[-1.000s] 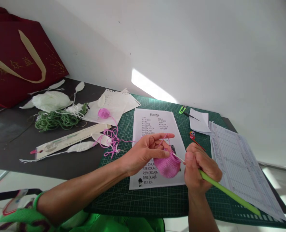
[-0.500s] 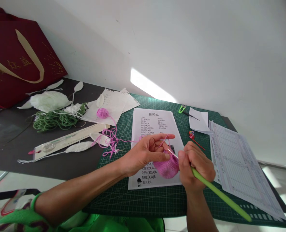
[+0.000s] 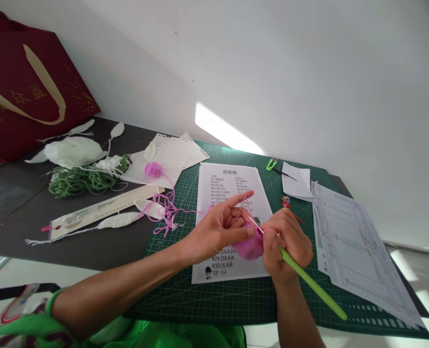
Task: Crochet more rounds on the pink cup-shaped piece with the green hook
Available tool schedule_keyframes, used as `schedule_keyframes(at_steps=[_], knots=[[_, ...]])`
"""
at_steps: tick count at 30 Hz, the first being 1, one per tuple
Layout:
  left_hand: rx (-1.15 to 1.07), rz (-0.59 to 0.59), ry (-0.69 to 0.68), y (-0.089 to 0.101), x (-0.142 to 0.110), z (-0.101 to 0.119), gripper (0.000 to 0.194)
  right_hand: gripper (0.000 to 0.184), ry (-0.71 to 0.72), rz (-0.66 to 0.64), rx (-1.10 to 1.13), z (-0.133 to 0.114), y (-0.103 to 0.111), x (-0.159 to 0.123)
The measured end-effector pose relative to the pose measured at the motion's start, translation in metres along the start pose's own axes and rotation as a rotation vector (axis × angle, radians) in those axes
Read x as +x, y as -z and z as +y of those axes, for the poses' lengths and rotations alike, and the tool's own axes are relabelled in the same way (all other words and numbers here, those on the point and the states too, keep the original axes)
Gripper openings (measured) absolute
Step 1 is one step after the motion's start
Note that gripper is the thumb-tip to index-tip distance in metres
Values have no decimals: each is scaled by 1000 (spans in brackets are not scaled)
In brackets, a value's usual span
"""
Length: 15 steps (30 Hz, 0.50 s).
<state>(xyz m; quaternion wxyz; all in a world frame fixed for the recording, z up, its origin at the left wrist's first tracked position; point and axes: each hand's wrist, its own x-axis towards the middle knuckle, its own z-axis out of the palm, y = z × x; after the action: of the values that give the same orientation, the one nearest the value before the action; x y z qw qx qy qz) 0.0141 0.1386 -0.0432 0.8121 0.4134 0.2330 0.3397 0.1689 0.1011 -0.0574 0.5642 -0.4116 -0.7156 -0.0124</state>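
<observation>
My left hand (image 3: 223, 223) pinches the rim of a pink crocheted piece (image 3: 248, 249), its index finger stretched out with pink yarn looped over it. In my right hand (image 3: 288, 241) is a crochet hook (image 3: 314, 284) with a thick green handle, gripped in a fist; its metal tip meets the top edge of the pink piece. From my left hand the yarn runs left to a loose pink tangle (image 3: 168, 212) and a small pink ball (image 3: 154, 169). Under both hands lies a printed pattern sheet (image 3: 209, 193), partly covered.
A green cutting mat (image 3: 178, 299) carries the sheet. Left are a ruler (image 3: 101, 212), green yarn (image 3: 83, 181), white yarn (image 3: 72, 151) and white crocheted leaves (image 3: 119, 220). Right are a lined form (image 3: 359, 246), folded paper (image 3: 296, 181), a green clip (image 3: 271, 164) and a red stick (image 3: 299, 217).
My right hand has shifted left and slightly up, and the hook's handle has swung left with it. The pink piece has risen slightly; my left index finger points further up.
</observation>
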Motion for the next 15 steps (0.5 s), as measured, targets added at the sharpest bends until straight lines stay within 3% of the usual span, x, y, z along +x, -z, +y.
schedule_keyframes(at_steps=[8, 15], knots=[[-29, 6, -9, -2, -4, 3, 92, 9, 13, -3, -9, 0, 0, 0], [-11, -23, 11, -1, -5, 4, 86, 16, 49, 36, -2, -1, 0, -1]])
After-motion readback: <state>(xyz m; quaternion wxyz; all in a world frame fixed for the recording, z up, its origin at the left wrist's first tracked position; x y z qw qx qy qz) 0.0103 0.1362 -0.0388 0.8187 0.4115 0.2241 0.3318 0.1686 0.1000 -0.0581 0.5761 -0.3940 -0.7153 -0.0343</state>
